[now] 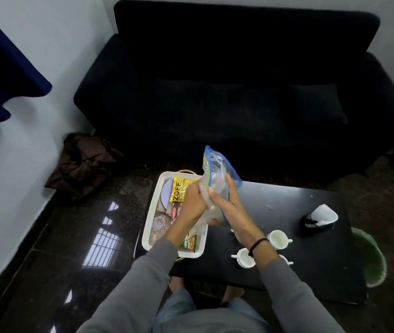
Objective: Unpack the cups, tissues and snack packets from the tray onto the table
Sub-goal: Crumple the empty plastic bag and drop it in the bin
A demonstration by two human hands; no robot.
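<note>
While a black sofa (227, 87) fills the upper half of the frame, the work sits at lower centre on a black table (287, 212). At the table's left end rests a white tray (151, 212). It holds a yellow ZOFF snack packet (178, 191) at its top, a red packet (175, 212) just below, a green packet (189, 241) near its bottom edge, and what looks like clear glassware (159, 223) at its left side.

Above the tray's right edge both hands hold a clear zip bag with a blue seal (217, 174), raised upright. The right hand (227, 203) is clamped round the bag's middle; the left hand (194, 200) is closed on its lower part. What the bag contains cannot be made out.

On the table at lower right of the hands stand 3 white cups (276, 239), already unpacked, 1 partly hidden by the right forearm. Further right lies a black holder with white tissue (321, 218).

Judging from this, the step in hand is lifting the bag out of the tray. The next move calls for carrying it right and setting it on bare table clear of the cups, then returning for the 3 packets.
</note>
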